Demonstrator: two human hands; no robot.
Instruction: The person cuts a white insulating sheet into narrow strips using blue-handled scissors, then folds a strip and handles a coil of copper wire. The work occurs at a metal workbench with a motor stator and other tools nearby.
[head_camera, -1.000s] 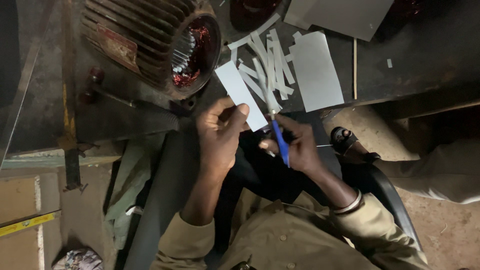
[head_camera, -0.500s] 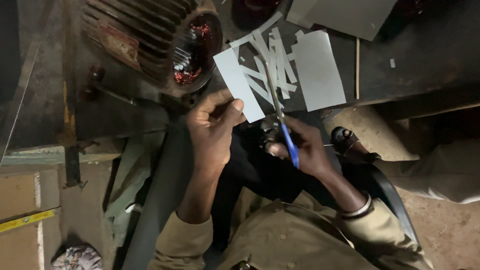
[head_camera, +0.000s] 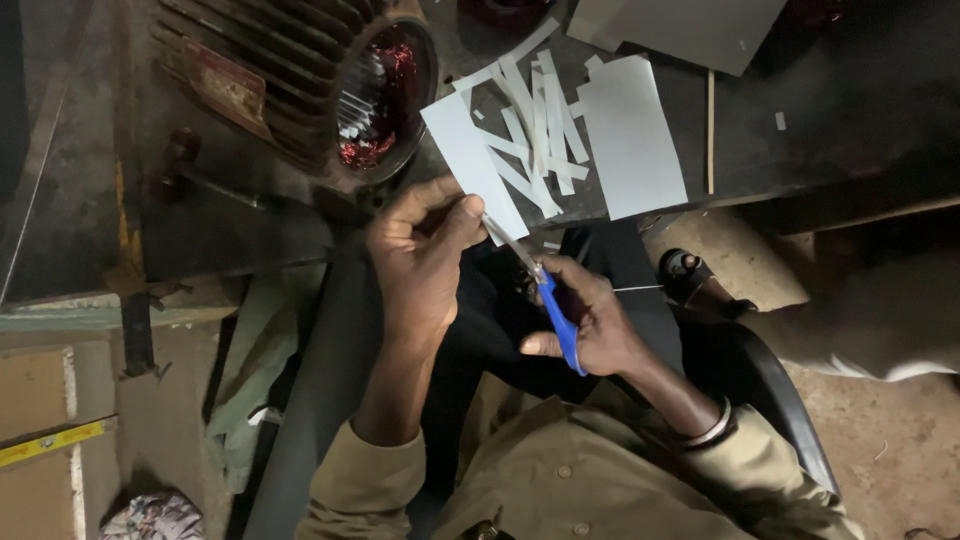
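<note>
here left hand (head_camera: 425, 255) fingers pinch the pale grey paper sheet (head_camera: 472, 160) taut so blue-handled scissors (head_camera: 545, 295), gripped by right hand (head_camera: 590, 325), cut a strip.

One view only — the camera on my head, looking almost straight down past my chest and lap. It sits close: my left hand (head_camera: 425, 255) and right hand (head_camera: 590, 320) fill the middle of the frame, my sleeves run off the bottom edge. The top edge catches the dark workbench (head_camera: 820, 110) in front of me, the right side the dirt floor (head_camera: 880, 430) — no second view here to share any of it with.
</note>
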